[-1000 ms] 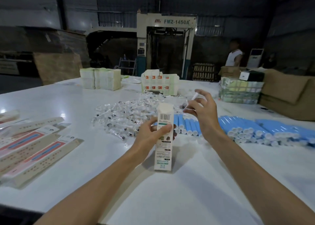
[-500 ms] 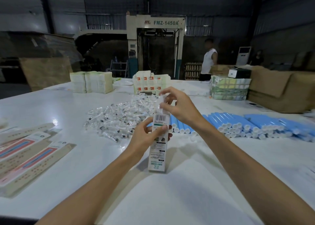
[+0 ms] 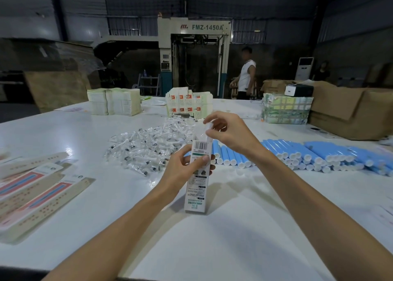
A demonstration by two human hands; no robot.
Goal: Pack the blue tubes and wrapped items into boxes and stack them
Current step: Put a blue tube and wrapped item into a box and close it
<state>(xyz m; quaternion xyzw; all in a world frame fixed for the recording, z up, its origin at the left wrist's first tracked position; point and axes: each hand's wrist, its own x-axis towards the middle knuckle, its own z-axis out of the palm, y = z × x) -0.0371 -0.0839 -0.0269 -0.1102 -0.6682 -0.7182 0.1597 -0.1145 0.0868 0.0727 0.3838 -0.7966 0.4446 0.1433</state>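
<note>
A tall white printed box (image 3: 196, 187) stands upright on the white table (image 3: 106, 217), its top open. My left hand (image 3: 185, 169) grips its upper half. Just above the opening my right hand (image 3: 228, 132) pinches a clear wrapped item (image 3: 207, 127) whose lower end dips into the box. Behind the box lies a heap of clear wrapped items (image 3: 148, 146). Blue tubes (image 3: 314, 156) with white caps lie in rows to the right, some just behind the box.
Flat unfolded cartons (image 3: 36, 187) lie at the left. Stacks of folded cartons (image 3: 114, 101), packed boxes (image 3: 188, 104) and a wrapped bundle (image 3: 286, 109) stand at the back. Brown cardboard boxes (image 3: 350, 110) sit far right. A person (image 3: 246, 74) stands beyond the table by a machine.
My right hand has carried the wrapped item from right of the box to its open top and lowered its end in. My left hand has kept holding the box.
</note>
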